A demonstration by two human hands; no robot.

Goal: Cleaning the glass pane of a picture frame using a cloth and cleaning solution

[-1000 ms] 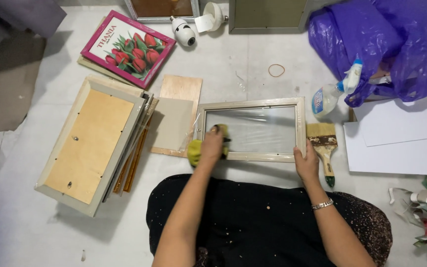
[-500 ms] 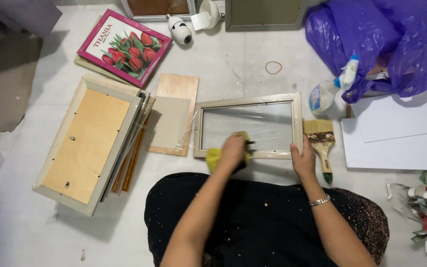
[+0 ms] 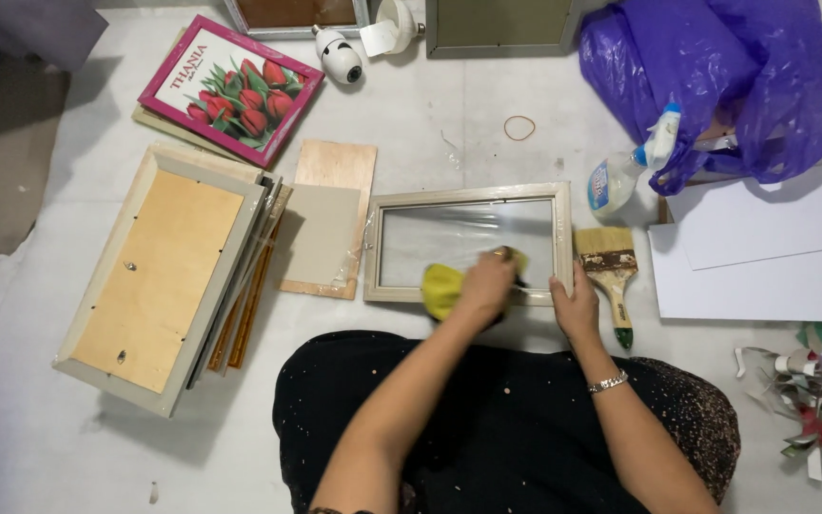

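- Fingers of the left hand point(image 3: 487, 284) curl down over a yellow-green cloth point(image 3: 442, 288), pressing it onto the glass of a pale wooden picture frame point(image 3: 466, 195); the grip looks closed on the cloth, though the fingertips blur with motion.
- Change since a second ago: the cloth and left hand have slid from the frame's left edge along its near side to the near right corner. Half a second ago they sat about midway.
- Reading: the wipe has covered the near strip of the glass from left to right; the far part of the pane shows streaky glare, and whether it is clean I cannot tell.
- Right hand point(image 3: 575, 303) stays clamped on the frame's near right corner, fingers wrapped over the rail, thumb toward the cloth, steadying it. The two hands are now nearly touching.
- Left forearm runs diagonally up from the lap, wrist bent slightly inward; right forearm comes up straighter, bracelet at the wrist.
- Frame lies flat on the floor, just in front of the person's knees, long side across.
- Just right of it: a paintbrush point(image 3: 609, 271), handle toward the person, and a spray bottle point(image 3: 628, 173) beyond.
- Left of it: a grey card on a plywood sheet point(image 3: 337, 167), then a stack of frames point(image 3: 159, 276) lying back-up.
- Farther right: white paper sheets point(image 3: 763, 247) and a purple plastic bag point(image 3: 715, 76).
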